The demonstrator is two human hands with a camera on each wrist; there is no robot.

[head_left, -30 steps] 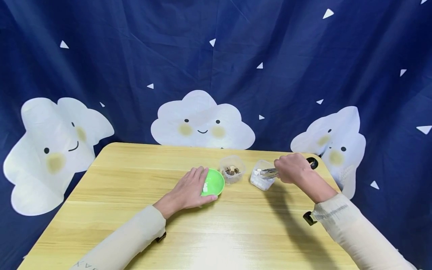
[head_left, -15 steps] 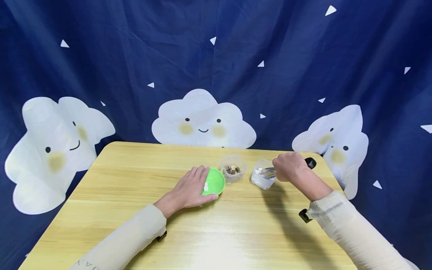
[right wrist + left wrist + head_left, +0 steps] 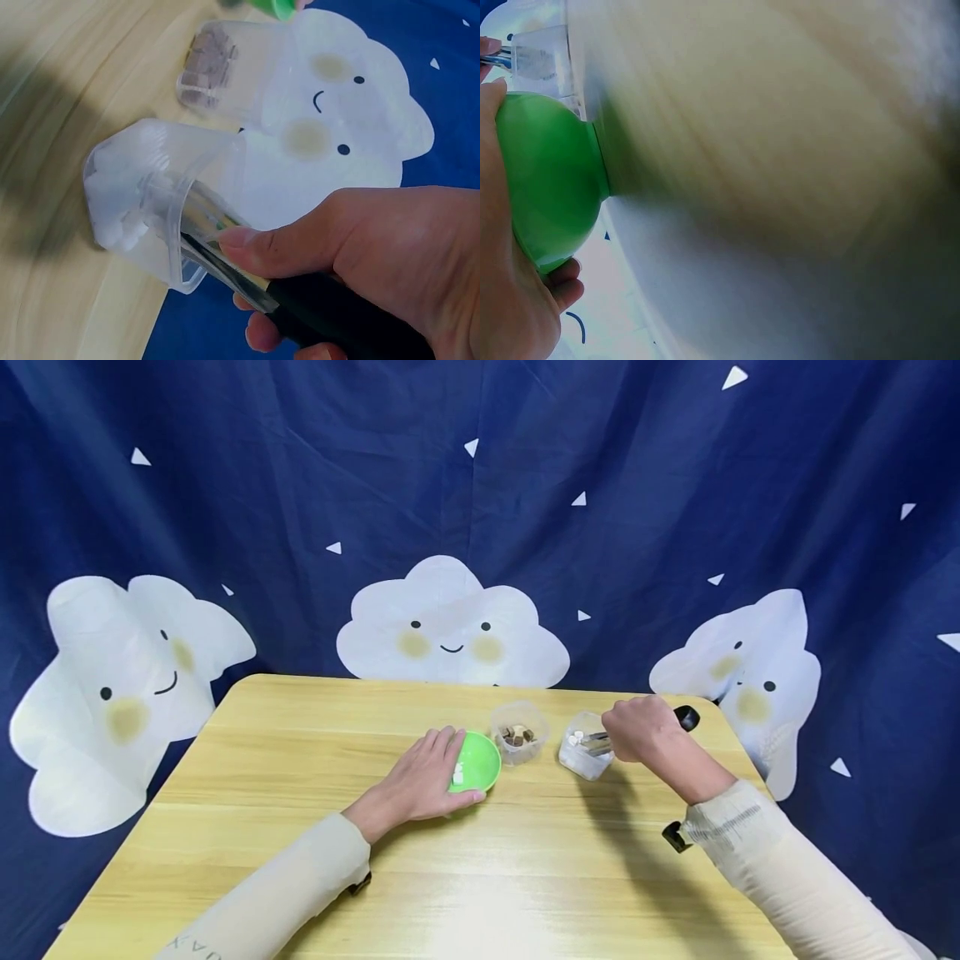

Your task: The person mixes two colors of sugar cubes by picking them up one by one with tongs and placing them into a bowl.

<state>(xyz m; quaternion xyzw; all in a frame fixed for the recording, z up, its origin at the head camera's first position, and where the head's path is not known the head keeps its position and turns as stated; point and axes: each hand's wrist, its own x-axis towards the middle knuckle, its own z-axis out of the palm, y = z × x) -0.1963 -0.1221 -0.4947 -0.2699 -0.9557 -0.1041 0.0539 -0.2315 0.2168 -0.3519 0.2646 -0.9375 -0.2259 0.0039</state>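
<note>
My left hand point(image 3: 415, 781) grips a small green bowl point(image 3: 482, 760) by its left side, thumb at the near rim and fingers around the far side. A few white cubes point(image 3: 457, 774) lie inside it. In the left wrist view the bowl point(image 3: 551, 172) shows its rounded outside and foot. My right hand point(image 3: 641, 728) holds metal tongs point(image 3: 234, 281) by their black handle point(image 3: 337, 319), thumb pressed on the metal arm. The tongs reach into a clear plastic container point(image 3: 214, 148) of white pieces point(image 3: 116, 191). Whether the tips pinch a piece cannot be told through the cloudy wall.
A second clear container point(image 3: 498, 727) with brown pieces point(image 3: 517, 737) stands between the bowl and the white pieces' container. The wooden table point(image 3: 300, 727) ends just behind them at a blue curtain point(image 3: 480, 485) with cloud prints.
The tongs and right hand shift very slightly over the container, and the black handle's end shows more fully. The left hand and bowl stay put. The head view tilts a little.
</note>
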